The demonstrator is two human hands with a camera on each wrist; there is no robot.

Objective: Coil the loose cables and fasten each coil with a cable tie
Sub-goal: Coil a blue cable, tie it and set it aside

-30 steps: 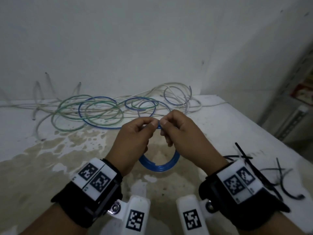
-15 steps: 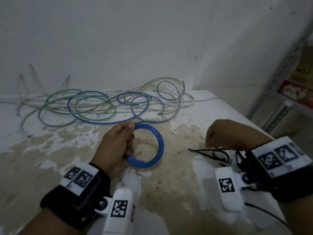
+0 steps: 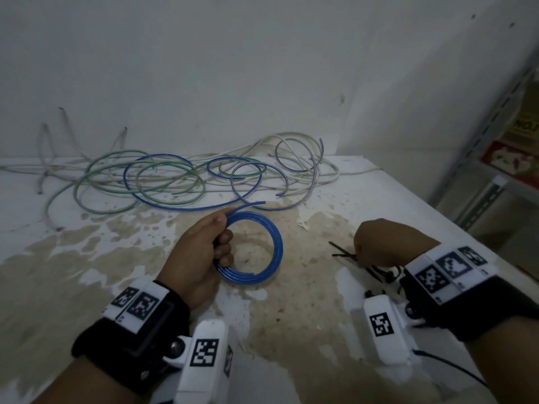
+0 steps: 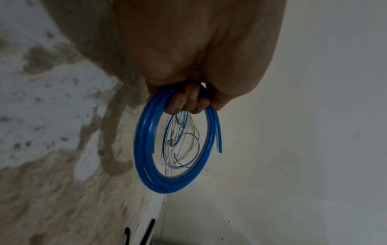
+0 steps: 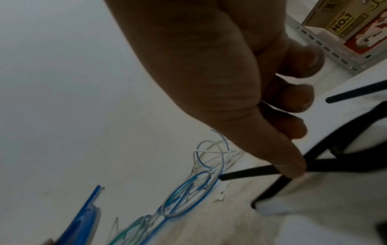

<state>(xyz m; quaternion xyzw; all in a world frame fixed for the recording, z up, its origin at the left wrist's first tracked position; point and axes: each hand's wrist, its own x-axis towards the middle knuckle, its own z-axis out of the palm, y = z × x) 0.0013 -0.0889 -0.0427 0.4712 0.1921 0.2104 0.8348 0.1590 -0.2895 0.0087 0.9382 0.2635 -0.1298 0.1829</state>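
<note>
Left hand (image 3: pixel 201 252) grips the blue coil (image 3: pixel 264 269) just above the table (image 3: pixel 393 199), fingers curled through it; right hand (image 3: pixel 382 246) pinches one cable tie (image 5: pixel 247 173). Lift a single tie clear, keeping the turns bunched.

**Readable print: one box label**

On the shelf beyond the right hand (image 5: pixel 220 86), well apart from its fingertips, a tan box (image 5: pixel 335 19) carries a yellow label reading "NO.1", seen sideways. The other lettering there is too blurred to read.
</note>
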